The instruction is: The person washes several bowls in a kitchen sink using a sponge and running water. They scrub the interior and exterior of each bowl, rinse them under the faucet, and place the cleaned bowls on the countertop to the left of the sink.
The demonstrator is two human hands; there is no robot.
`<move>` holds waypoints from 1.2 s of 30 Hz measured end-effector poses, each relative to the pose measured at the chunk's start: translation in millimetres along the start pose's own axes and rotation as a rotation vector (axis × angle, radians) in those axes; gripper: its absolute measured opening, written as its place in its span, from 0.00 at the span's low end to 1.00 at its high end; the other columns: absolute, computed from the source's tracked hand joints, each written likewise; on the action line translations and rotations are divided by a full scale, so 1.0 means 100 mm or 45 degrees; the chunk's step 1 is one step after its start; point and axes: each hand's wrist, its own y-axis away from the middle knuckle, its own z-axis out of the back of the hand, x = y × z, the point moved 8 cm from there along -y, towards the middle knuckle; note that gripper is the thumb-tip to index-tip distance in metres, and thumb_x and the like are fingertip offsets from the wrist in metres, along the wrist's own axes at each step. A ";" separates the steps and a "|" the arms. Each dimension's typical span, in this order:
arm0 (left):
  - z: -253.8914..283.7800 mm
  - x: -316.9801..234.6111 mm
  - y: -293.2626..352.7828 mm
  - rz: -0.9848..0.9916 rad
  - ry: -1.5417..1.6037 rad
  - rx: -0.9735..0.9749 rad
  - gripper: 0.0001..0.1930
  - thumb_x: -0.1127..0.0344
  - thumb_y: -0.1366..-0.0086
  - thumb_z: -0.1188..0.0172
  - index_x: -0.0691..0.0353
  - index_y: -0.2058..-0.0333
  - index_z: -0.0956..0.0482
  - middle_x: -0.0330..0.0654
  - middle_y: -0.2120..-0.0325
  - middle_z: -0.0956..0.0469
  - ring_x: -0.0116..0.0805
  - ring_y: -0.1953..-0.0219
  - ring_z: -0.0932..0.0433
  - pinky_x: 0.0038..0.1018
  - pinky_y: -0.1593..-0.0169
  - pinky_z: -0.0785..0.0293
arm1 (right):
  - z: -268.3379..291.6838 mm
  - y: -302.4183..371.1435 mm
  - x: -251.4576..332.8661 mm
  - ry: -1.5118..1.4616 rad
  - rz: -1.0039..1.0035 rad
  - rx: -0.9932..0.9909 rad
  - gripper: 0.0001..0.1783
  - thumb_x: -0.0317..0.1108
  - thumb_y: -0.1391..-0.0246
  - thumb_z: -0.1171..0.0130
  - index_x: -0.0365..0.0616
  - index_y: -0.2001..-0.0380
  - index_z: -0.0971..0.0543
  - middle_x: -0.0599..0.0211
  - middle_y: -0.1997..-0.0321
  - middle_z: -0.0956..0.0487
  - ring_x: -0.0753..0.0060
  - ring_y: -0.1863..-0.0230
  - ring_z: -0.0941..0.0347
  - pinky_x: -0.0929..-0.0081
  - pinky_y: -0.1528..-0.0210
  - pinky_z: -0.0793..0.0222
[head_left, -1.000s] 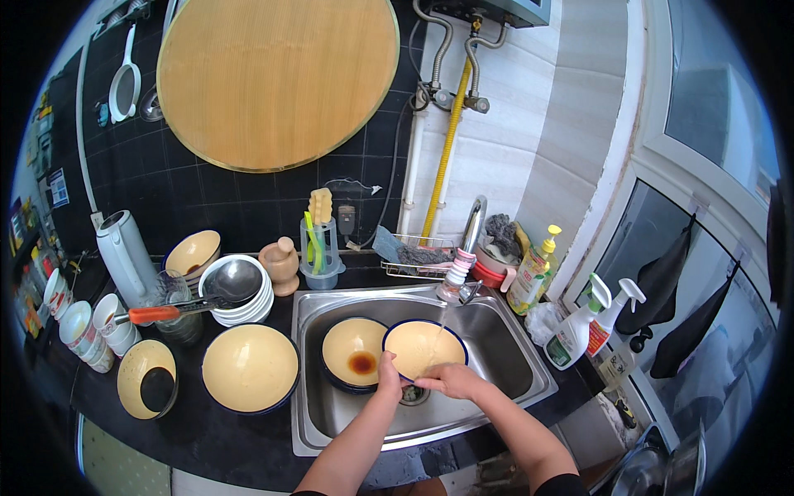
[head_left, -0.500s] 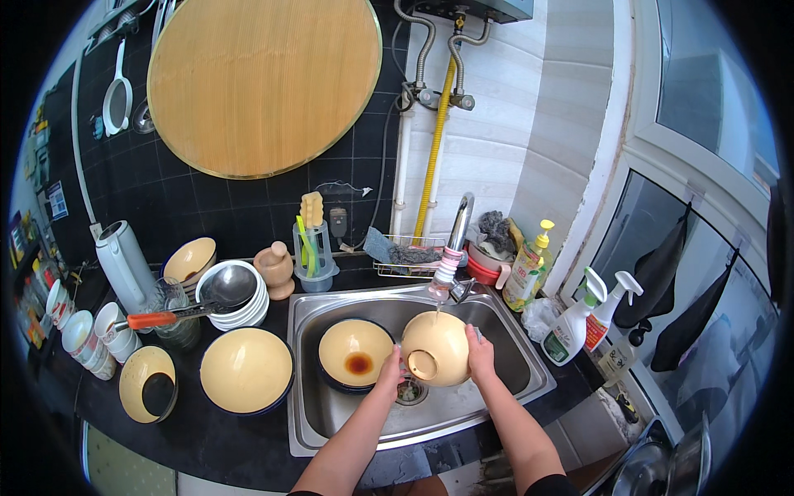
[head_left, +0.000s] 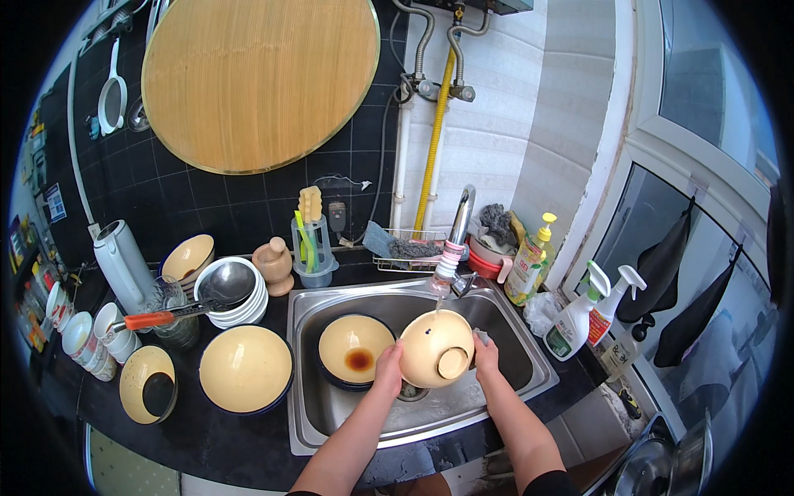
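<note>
A cream bowl [head_left: 432, 341] is tilted bottom-up over the sink [head_left: 299, 397], its foot ring facing me. My left hand [head_left: 389, 372] is closed on its left rim. At the bowl's right side, my right hand [head_left: 487, 359] is closed round a greyish cloth [head_left: 480, 336], only partly visible, and its fingers are partly hidden by the bowl. From the faucet [head_left: 460, 223], a thin stream of water falls onto the bowl. Left of it in the sink sits another cream bowl [head_left: 343, 337] with brown liquid at its bottom and a dark rim.
On the counter to the left stand a large cream bowl [head_left: 246, 368], a smaller bowl [head_left: 136, 372], stacked white bowls [head_left: 258, 307] under a ladle [head_left: 227, 285], and several cups. A soap bottle [head_left: 529, 269] and two spray bottles [head_left: 571, 324] line the right side.
The bowl has turned so its foot ring has shifted from lower left to lower right. My right hand has moved slightly outward and down; the left still grips the rim.
</note>
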 end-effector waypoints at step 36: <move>0.04 -0.18 0.07 -0.213 0.058 -0.069 0.12 0.60 0.34 0.56 0.62 0.61 0.32 0.39 0.63 0.29 0.25 0.59 0.32 0.22 0.54 0.37 | -1.71 1.05 1.07 1.614 1.103 0.689 0.29 0.52 0.44 0.64 0.58 0.40 0.46 0.57 0.35 0.52 0.47 0.34 0.66 0.46 0.37 0.72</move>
